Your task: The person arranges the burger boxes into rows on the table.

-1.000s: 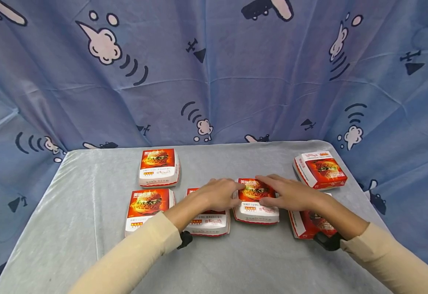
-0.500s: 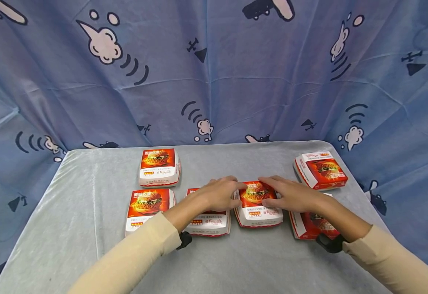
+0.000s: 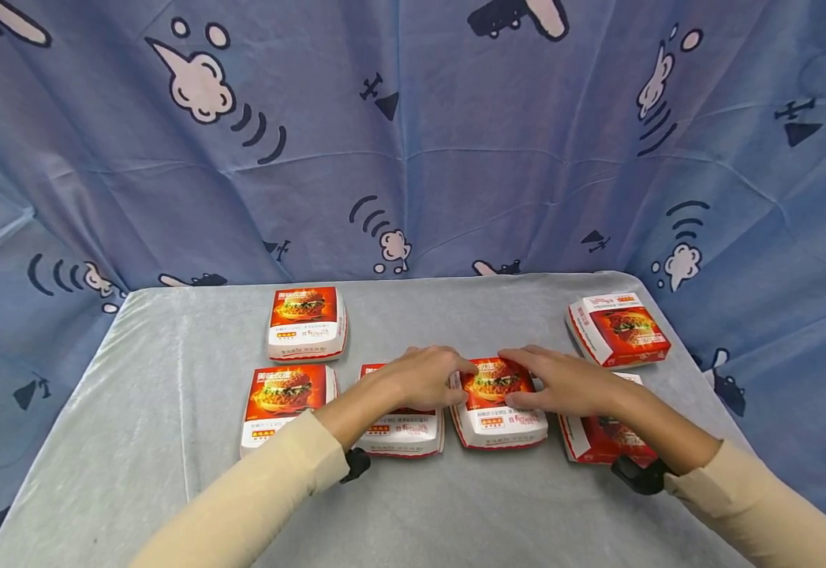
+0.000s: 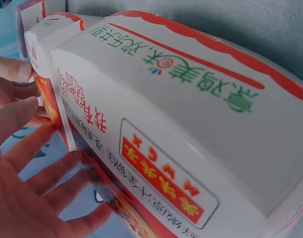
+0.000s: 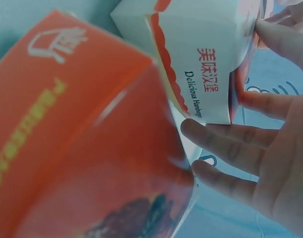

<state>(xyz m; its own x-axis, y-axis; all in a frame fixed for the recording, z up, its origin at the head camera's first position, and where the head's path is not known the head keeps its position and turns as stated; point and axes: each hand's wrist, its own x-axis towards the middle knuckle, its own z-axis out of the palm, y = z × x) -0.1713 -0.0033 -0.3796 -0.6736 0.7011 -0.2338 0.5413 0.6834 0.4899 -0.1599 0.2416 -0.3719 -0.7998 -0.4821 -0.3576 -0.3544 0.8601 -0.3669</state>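
Note:
A red and white burger box (image 3: 501, 422) lies on the grey cloth between both hands, picture side up. My left hand (image 3: 427, 377) touches its left side with thumb and forefinger. At its right side, the extended fingers of my right hand (image 3: 562, 383) touch the top and edge. In the right wrist view, that box (image 4: 45, 47) shows its white side beyond the right fingers, while the left wrist view catches only a corner. A second burger box (image 3: 405, 430) sits beneath my left wrist, partly hidden. Another burger box (image 3: 600, 438) is partly covered by my right wrist.
On the left stand a front burger box (image 3: 288, 390) and a back burger box (image 3: 306, 319). A tilted burger box (image 3: 622, 327) lies at the back right. Blue patterned curtain (image 3: 441, 197) rises behind the cloth-covered table (image 3: 136, 442).
The burger box between the hands has slid toward the person and slightly right. My right hand has followed it a little; my left hand has barely moved.

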